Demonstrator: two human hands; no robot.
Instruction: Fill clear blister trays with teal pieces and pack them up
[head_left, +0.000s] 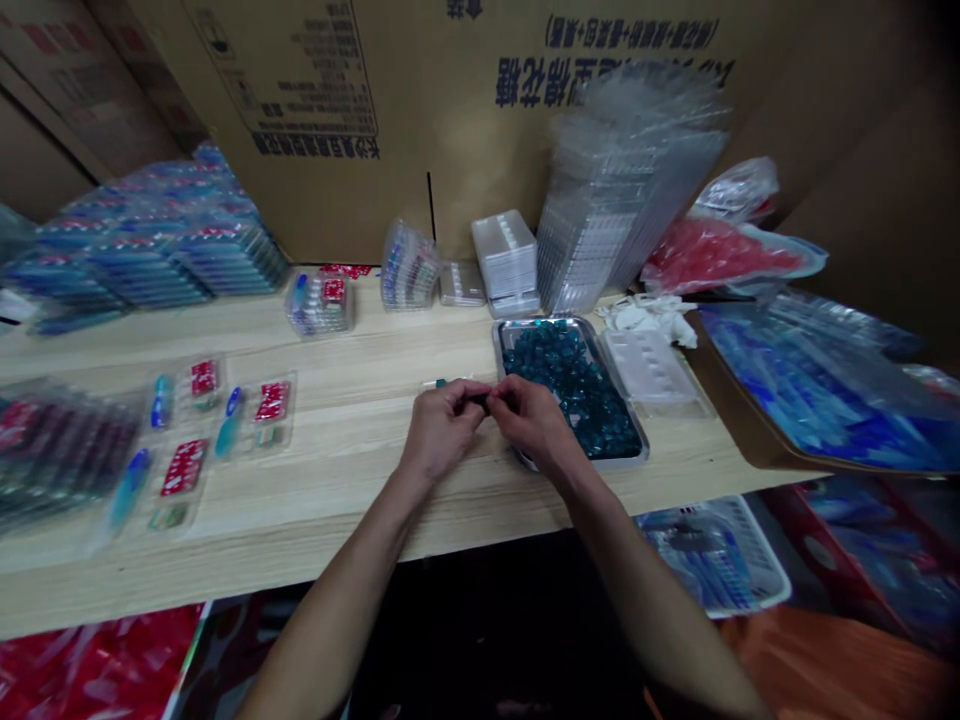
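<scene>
At the near edge of the surface (337, 500), we have our left hand (442, 425) and right hand (534, 420) meeting, fingers (501, 398) pressed together on a small dark piece (480, 399), mostly hidden, perhaps teal, with a thin pale stem (448, 383) showing to the left. Our right hand overlaps the near corner of a steel tray (501, 345) heaped with teal beads (562, 385). A white plastic insert (649, 368) lies beside it. Farther left sit blister packs (240, 415), and stacked clear trays (630, 180) lean against a cardboard carton (480, 100).
</scene>
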